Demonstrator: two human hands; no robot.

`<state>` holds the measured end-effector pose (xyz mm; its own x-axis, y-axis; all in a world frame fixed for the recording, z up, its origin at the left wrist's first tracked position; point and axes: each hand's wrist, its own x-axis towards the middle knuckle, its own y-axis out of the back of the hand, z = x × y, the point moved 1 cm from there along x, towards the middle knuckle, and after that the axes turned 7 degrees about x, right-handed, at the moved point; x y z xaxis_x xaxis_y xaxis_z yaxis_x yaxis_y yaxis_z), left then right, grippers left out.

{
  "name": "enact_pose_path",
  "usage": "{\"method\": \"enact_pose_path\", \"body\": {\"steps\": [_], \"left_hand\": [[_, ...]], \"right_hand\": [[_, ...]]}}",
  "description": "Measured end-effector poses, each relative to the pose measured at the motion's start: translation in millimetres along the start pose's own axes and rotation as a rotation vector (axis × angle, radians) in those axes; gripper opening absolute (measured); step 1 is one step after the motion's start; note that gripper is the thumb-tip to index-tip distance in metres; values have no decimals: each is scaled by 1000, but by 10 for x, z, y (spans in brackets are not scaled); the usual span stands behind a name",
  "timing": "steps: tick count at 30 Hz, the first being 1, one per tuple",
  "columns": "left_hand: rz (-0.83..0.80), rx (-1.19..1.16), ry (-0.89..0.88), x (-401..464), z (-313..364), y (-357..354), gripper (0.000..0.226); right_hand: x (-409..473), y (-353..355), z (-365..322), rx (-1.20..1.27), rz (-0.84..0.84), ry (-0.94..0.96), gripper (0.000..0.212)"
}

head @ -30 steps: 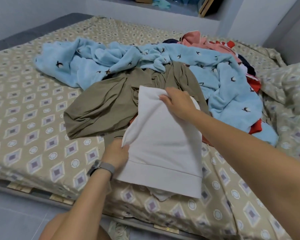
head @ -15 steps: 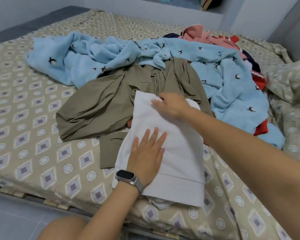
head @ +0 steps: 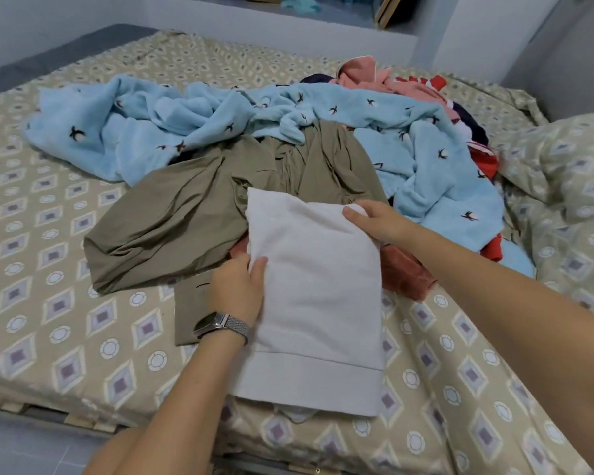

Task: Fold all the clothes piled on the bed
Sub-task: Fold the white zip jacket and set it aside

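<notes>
A folded white garment [head: 318, 296] lies at the near edge of the bed [head: 48, 303], partly on top of an olive-green garment [head: 172, 217]. My left hand [head: 237, 289], with a watch on the wrist, grips the white garment's left edge, thumb on top. My right hand [head: 374, 221] grips its far right corner. Behind lies the pile: a light blue fleece with dark bird prints [head: 220, 118], pink clothes [head: 367, 77], red pieces [head: 487, 162] and a rust-coloured cloth [head: 405, 272].
A pillow in the same patterned fabric [head: 570, 173] lies at the right. The patterned sheet is bare at the left. A grey wall and a ledge with boxes [head: 323, 8] stand behind the bed. The floor [head: 31, 447] shows below the near edge.
My left hand has moved from lying flat on the white garment to gripping its left edge. My right hand has shifted right to the far corner. The garment looks narrower and tidier.
</notes>
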<state>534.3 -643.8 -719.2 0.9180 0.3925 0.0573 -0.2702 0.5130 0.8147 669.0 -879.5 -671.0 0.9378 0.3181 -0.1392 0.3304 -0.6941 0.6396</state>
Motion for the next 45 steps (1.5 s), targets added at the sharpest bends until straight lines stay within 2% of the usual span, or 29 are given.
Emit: {"method": "enact_pose_path", "body": {"steps": [5, 9, 12, 14, 15, 16, 18, 19, 20, 22, 24, 26, 29, 31, 35, 37, 39, 40, 42, 43, 45], "left_hand": [[110, 104, 7, 123, -71, 57, 34], [126, 160, 26, 185, -245, 18, 34], [58, 206, 52, 112, -255, -113, 30], [50, 273, 31, 21, -151, -122, 16], [95, 282, -16, -15, -87, -102, 12], [164, 293, -99, -52, -11, -83, 21], [354, 277, -343, -140, 155, -67, 33], [381, 240, -482, -196, 241, -88, 35], [346, 224, -589, -257, 319, -106, 37], [119, 311, -657, -372, 417, -164, 49], [-145, 461, -554, -414, 343, -285, 58], [-310, 511, -414, -387, 231, -406, 56], [-303, 498, -318, -357, 163, -446, 56], [-273, 506, -275, -365, 140, -459, 56], [-283, 515, -247, -354, 109, -547, 57], [-313, 510, -233, -314, 80, -564, 58], [-276, 472, -218, -316, 70, -529, 62], [-219, 412, -202, -329, 60, -502, 66], [-50, 256, -105, -374, 46, -394, 77], [22, 196, -27, -384, 10, -355, 81], [8, 103, 115, -369, -32, -272, 80]], "right_hand": [[7, 131, -72, -159, 155, 117, 42], [73, -22, 43, -224, 261, 66, 47], [131, -174, 113, -304, 228, -21, 43], [111, -192, 68, -411, 264, -26, 32], [78, -201, 26, -472, 314, 9, 21], [12, -227, -35, -534, 385, 65, 19], [-199, -348, -195, -531, 517, 202, 38], [-317, -441, -256, -495, 529, 263, 42], [-444, -556, -295, -488, 472, 272, 49], [-668, -808, -240, -553, 280, 204, 70], [-821, -982, -78, -669, 197, 177, 78], [-861, -1014, -12, -678, 209, 206, 66], [-881, -941, -22, -529, 208, 191, 60], [-944, -909, 87, -550, 238, 160, 68], [-977, -972, 296, -602, 173, 133, 95], [-922, -976, 224, -584, 145, 102, 93], [-941, -952, 137, -484, 162, 69, 81], [-996, -926, 100, -356, 206, 43, 79], [-1126, -866, 101, 15, 397, -104, 94], [-1180, -831, 147, 251, 455, -246, 102], [-1231, -811, 277, 764, 397, -498, 101]]}}
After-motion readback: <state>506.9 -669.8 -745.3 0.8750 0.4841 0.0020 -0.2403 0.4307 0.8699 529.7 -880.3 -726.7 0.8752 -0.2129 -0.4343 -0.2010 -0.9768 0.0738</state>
